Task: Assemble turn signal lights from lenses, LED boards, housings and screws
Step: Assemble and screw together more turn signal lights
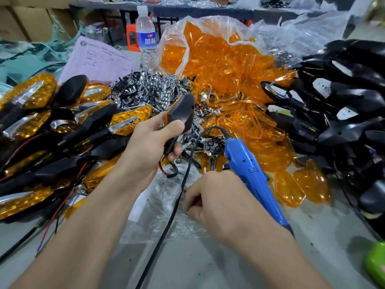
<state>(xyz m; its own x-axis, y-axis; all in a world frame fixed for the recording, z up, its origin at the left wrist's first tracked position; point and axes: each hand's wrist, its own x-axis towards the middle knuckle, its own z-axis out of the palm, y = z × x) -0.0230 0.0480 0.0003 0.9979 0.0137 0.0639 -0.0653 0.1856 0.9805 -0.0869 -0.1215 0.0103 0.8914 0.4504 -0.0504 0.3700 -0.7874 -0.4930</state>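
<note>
My left hand (150, 147) grips a turn signal light (181, 110) by its stem, black housing toward me, an orange lens edge showing, red and black wires hanging below. My right hand (220, 197) is curled low over a clear plastic bag (158, 209), thumb and forefinger pinched together at the bag. What they pinch is too small to tell. A blue electric screwdriver (245, 161) runs through the back of that hand, its black cord (177, 205) looping toward me. Loose orange lenses (260, 126) lie beyond.
Finished lights (41, 122) are heaped at the left. Chrome reflectors (145, 88) sit in the middle back, next to a big bag of orange lenses (225, 65). Black housings (343, 97) pile up at the right. A water bottle (145, 36), a paper sheet (98, 59) and a green object (377, 261) are nearby.
</note>
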